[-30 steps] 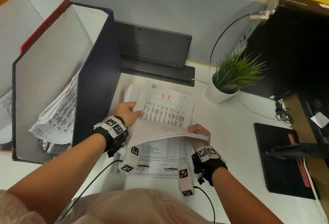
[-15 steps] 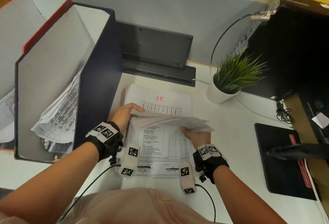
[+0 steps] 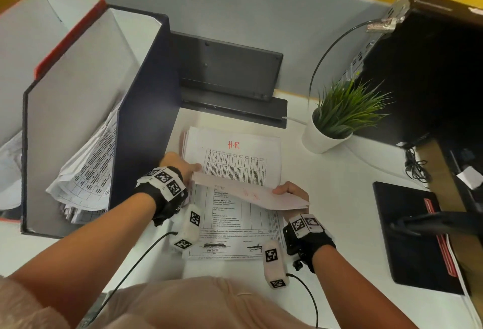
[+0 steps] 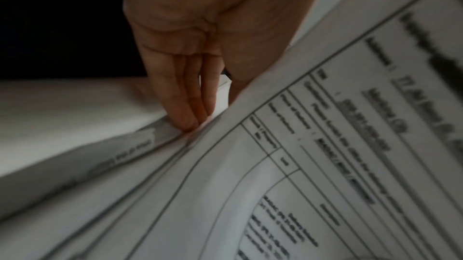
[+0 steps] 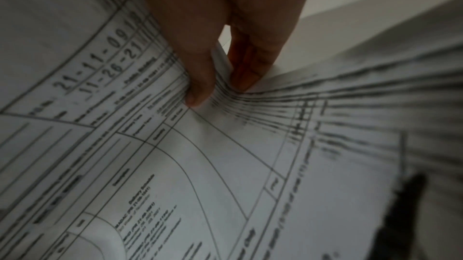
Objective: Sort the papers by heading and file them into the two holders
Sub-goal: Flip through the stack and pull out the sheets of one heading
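Since a second ago, a thin bunch of sheets (image 3: 251, 194) has been turned up and back over the stack of papers (image 3: 232, 213) at the centre of the frame, and by now it is raised again, so that a page headed "H.R" (image 3: 233, 144) in red is uncovered behind it. The bunch is pinched at its right edge by the right hand (image 3: 291, 192), thumb on one side and fingers (image 5: 246, 66) on the other. Its left edge is held by the left hand (image 3: 180, 165); the fingers (image 4: 186, 105) lie fairly straight, tips down on the papers below. The dark blue holder (image 3: 146, 109) at the upper left already holds papers (image 3: 88, 166); the red-edged holder (image 3: 66, 33) stands just behind it. Judging by the exposed heading, the headings are being checked, and no sheet is yet on its way to a holder.
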`<act>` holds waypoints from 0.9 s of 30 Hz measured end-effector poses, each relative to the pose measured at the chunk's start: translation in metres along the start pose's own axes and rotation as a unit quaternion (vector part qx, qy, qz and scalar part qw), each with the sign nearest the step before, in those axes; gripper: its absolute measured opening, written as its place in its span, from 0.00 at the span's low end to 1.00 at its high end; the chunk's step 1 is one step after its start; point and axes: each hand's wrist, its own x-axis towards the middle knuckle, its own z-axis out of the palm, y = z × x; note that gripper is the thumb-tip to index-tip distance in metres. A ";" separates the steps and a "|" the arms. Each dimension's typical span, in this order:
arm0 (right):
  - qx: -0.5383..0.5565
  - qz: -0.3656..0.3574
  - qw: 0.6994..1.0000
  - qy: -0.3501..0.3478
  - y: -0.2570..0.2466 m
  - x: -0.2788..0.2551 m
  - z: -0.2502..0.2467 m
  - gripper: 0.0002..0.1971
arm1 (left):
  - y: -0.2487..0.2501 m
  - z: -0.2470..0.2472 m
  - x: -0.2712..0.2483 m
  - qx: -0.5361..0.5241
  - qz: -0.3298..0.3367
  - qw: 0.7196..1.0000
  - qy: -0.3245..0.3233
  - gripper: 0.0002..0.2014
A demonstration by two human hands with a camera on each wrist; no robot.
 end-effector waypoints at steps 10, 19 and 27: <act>0.080 0.076 0.994 0.015 -0.003 0.001 0.002 0.29 | 0.004 0.004 -0.001 0.067 0.069 0.995 0.025 0.11; 0.087 0.097 0.991 0.016 -0.017 -0.010 0.004 0.18 | -0.015 0.014 -0.003 0.044 0.252 0.963 0.081 0.10; -0.071 -0.009 0.997 0.038 -0.005 -0.004 0.002 0.25 | -0.018 0.011 -0.015 -0.213 0.190 0.956 -0.066 0.14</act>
